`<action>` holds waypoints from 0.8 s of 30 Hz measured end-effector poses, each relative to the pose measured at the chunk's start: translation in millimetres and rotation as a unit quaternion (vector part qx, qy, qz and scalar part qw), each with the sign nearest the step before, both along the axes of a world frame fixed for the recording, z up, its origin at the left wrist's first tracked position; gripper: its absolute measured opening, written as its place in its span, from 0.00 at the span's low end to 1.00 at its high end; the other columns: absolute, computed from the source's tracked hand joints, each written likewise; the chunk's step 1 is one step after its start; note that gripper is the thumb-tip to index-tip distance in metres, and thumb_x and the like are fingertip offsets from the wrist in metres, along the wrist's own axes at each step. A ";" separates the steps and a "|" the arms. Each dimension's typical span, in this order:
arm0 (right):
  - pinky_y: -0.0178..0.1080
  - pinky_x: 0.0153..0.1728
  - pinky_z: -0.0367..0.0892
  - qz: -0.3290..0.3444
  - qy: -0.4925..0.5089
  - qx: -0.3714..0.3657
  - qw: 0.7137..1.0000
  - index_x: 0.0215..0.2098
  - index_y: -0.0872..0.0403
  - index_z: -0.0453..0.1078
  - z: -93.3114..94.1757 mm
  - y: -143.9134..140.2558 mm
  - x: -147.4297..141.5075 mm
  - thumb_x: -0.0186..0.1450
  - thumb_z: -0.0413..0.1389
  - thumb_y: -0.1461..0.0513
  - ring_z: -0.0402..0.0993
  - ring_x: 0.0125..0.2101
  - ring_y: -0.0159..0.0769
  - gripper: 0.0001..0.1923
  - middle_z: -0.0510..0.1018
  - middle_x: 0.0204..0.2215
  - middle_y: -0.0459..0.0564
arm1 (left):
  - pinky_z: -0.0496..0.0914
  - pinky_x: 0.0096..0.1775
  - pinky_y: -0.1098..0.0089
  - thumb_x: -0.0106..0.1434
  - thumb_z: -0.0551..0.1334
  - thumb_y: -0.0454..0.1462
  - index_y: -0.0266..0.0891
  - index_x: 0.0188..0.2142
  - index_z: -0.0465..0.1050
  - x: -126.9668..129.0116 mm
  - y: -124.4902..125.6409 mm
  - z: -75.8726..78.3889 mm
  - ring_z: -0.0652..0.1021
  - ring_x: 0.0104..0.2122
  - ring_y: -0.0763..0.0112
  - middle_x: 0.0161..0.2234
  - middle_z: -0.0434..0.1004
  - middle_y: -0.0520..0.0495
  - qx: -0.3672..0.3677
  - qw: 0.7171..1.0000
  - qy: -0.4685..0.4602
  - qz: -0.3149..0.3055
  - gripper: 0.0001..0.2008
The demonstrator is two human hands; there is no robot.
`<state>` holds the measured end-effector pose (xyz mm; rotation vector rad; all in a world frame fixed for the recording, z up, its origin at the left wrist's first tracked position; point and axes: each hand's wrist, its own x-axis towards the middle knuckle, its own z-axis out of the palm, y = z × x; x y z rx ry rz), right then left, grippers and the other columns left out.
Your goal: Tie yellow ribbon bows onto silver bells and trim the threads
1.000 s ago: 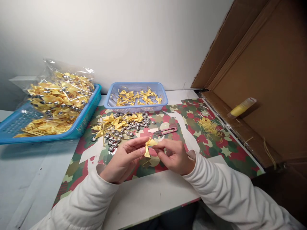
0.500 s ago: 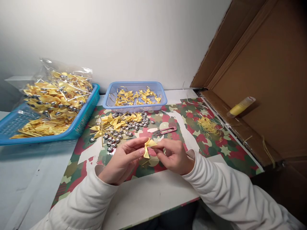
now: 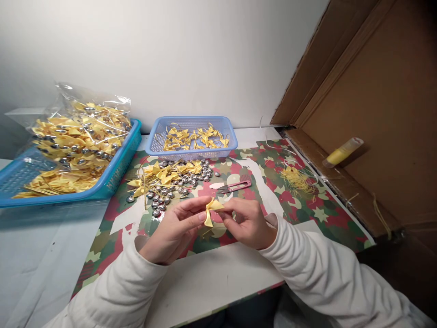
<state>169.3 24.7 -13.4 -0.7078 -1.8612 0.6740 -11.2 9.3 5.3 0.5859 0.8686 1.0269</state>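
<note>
Yellow ribbon bow (image 3: 210, 210) pinched between left hand (image 3: 174, 230) and right hand (image 3: 247, 222), fingertips of both clamped on it, held just above bench near front edge. Bow likely very light, soft, satin-slippery, crushes easily; best hold at centre knot, not loops. Beyond hands: pink snips (image 3: 235, 186), silver beads (image 3: 177, 184), small blue basket (image 3: 191, 136) toward back edge.

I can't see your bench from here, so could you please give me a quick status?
Left hand and right hand pinching one yellow bow above the mat. Pink snips just beyond, untouched. Nothing between them.
</note>
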 end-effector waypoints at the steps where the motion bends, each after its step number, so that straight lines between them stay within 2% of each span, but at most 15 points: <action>1: 0.32 0.24 0.68 -0.001 -0.002 -0.001 1.000 0.35 0.55 0.74 0.1 0.0 0.1 0.62 0.52 0.68 0.68 0.21 0.28 0.09 0.77 0.22 0.46 | 0.76 0.35 0.75 0.42 0.77 0.35 0.43 0.33 0.83 0.2 0.0 0.2 0.82 0.33 0.69 0.34 0.85 0.48 0.000 1.000 0.000 0.000 0.15; 24: 0.33 0.25 0.67 0.002 0.008 0.001 1.000 0.34 0.55 0.74 -0.2 -0.3 0.0 0.61 0.52 0.70 0.70 0.21 0.29 0.09 0.78 0.24 0.48 | 0.77 0.34 0.80 0.42 0.77 0.34 0.42 0.33 0.83 0.3 -0.5 1.9 0.82 0.32 0.72 0.32 0.85 0.49 -0.006 1.000 -0.021 -0.005 0.16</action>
